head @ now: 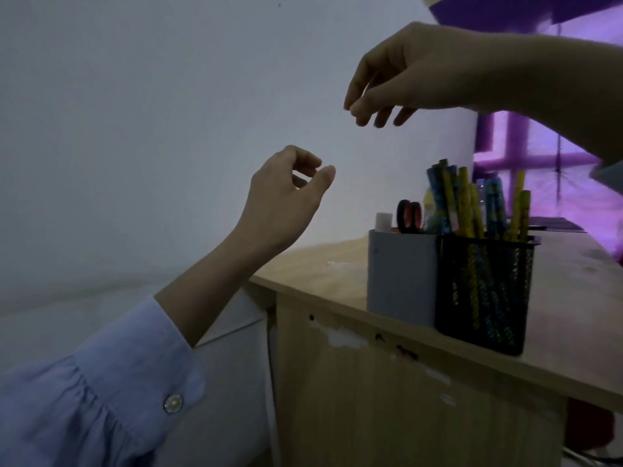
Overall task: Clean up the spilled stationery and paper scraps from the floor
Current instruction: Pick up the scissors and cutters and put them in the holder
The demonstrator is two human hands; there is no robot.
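My left hand (286, 197) is raised in the air left of the desk, fingers loosely curled toward the thumb, with nothing seen in it. Higher up, my right hand (404, 72) hangs with fingers pointing down and the thumb close to the index fingertip; no object shows between them. Below it on the desk corner stand a grey holder (401, 274) with scissors (409, 217) and a white stick (384, 220), and a black mesh holder (482, 291) full of several patterned pens (472, 203). The floor is out of view.
The wooden desk (320, 271) has a chipped front panel (387, 399) and its edge runs toward the lower right. A plain white wall fills the left. A purple-lit window (546, 163) is behind the desk. The picture is dim.
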